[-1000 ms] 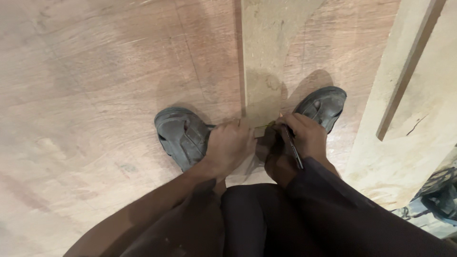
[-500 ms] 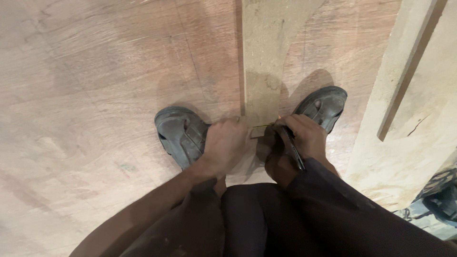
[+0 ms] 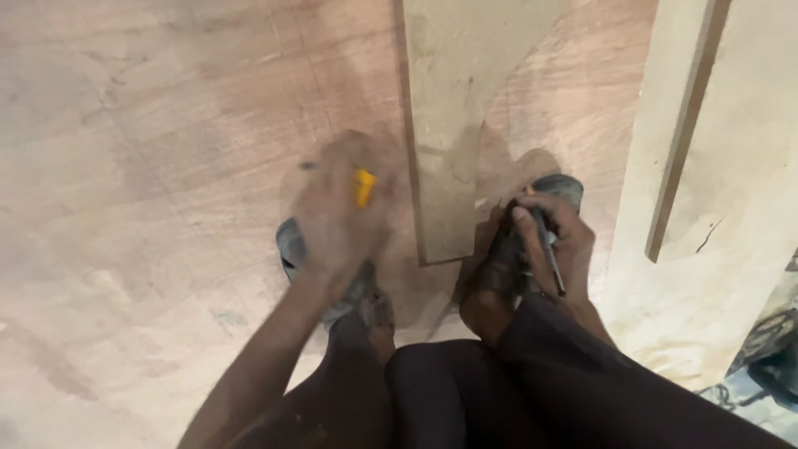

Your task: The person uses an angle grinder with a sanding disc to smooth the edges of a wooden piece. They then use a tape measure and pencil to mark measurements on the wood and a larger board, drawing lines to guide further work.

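Observation:
I squat on a big plywood sheet [image 3: 150, 166], both feet in grey sandals. My left hand [image 3: 337, 212] is blurred with motion, raised above the left sandal [image 3: 291, 249], and grips a small yellow object [image 3: 363, 188] that looks like a tape measure. My right hand [image 3: 553, 237] rests over the right sandal [image 3: 561, 187] and holds a dark pencil [image 3: 550, 266] between its fingers. Between the two hands ends a narrow pale wooden plank [image 3: 453, 133] that lies on the plywood.
A pale board [image 3: 731, 166] with a thin brown strip [image 3: 686, 125] on it runs along the right side. Dark cables or tools [image 3: 769, 357] lie at the lower right corner, off the board's edge.
My left hand has lifted from the plank's end and swung up and left, with the yellow object now showing in it. My right hand stays put with the pencil.

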